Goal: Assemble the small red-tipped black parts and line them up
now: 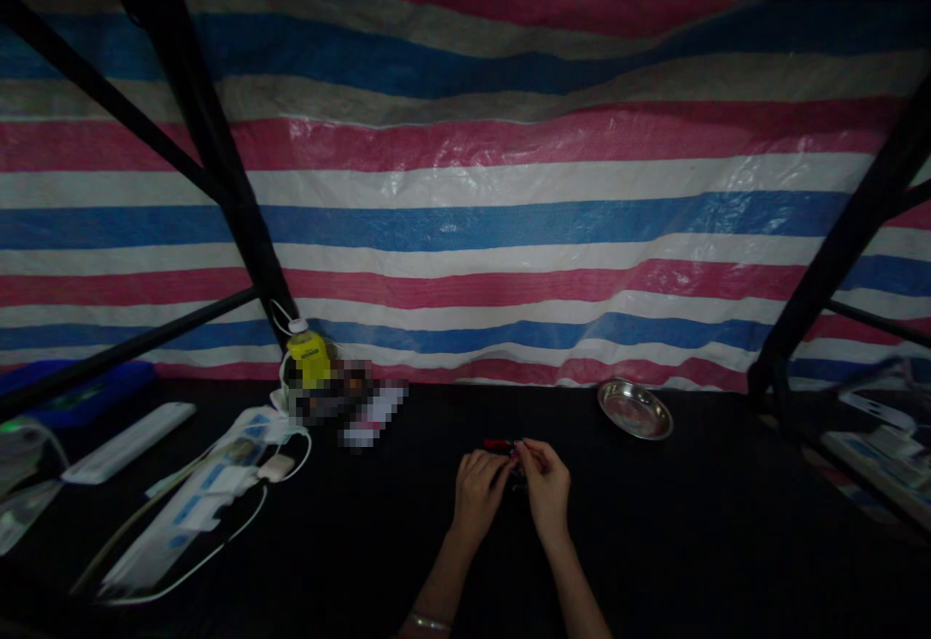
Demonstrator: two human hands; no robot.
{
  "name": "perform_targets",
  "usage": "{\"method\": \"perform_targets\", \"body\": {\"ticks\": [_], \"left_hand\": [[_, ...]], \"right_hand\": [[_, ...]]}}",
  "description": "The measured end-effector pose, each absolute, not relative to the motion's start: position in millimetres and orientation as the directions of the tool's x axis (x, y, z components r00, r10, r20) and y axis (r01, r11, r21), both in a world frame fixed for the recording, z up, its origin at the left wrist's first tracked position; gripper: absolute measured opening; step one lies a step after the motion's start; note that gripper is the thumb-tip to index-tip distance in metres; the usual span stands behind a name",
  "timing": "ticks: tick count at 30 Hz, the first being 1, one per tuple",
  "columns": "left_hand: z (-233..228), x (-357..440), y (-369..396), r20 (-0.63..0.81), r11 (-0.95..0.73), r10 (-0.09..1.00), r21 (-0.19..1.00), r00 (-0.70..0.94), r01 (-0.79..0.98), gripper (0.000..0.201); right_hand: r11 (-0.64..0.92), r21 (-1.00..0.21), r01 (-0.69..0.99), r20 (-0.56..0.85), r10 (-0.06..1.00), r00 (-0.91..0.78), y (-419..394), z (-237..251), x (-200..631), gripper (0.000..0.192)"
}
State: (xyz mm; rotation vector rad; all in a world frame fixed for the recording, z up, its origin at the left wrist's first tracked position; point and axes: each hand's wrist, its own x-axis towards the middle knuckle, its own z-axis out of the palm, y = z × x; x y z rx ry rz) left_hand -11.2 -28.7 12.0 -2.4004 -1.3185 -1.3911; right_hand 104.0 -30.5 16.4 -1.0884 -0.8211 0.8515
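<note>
Over the black tabletop my two hands are close together, their fingertips almost meeting. A small red object [498, 445] with a dark end shows just above the fingers; it is too small and dim to name. My right hand [548, 492] pinches at the right end of that red piece. Beside it, my left hand [478, 490] has its fingers curled and pressed together, and what they grip is hidden. A small dark piece with a shiny glint [519, 484] appears between the hands, its kind unclear.
A round metal dish [635, 410] sits at the back right. On the left are a yellow bottle [309, 356], a power strip [196, 503] with cables, and a long white box [131, 443]. Black metal posts [218, 164] frame a striped tarp [495, 222] behind the table.
</note>
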Motion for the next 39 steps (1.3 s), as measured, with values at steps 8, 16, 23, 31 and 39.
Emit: {"method": "perform_targets", "body": {"ticks": [8, 16, 23, 31, 39], "left_hand": [[11, -12, -27, 0.735, -0.616, 0.648, 0.351, 0.201, 0.705, 0.017], [8, -14, -27, 0.707, -0.611, 0.672, 0.360, 0.221, 0.705, 0.020], [8, -13, -27, 0.613, -0.539, 0.760, 0.408, 0.216, 0.737, 0.017], [-4, -13, -12, 0.399, -0.114, 0.892, 0.655, -0.213, 0.747, 0.038], [-11, -17, -5, 0.305, -0.106, 0.937, 0.716, -0.172, 0.690, 0.035]], "right_hand": [[0.236, -0.955, -0.179, 0.132, 0.881, 0.453, -31, 17, 101, 0.034], [0.265, -0.960, -0.089, 0.204, 0.883, 0.423, -34, 12, 94, 0.029], [0.249, -0.968, 0.021, 0.236, 0.882, 0.408, -34, 2, 99, 0.030], [0.056, -0.958, 0.282, 0.207, 0.815, 0.541, -1, -4, 134, 0.023], [-0.022, -0.936, 0.350, 0.164, 0.855, 0.492, 14, -9, 128, 0.018]]}}
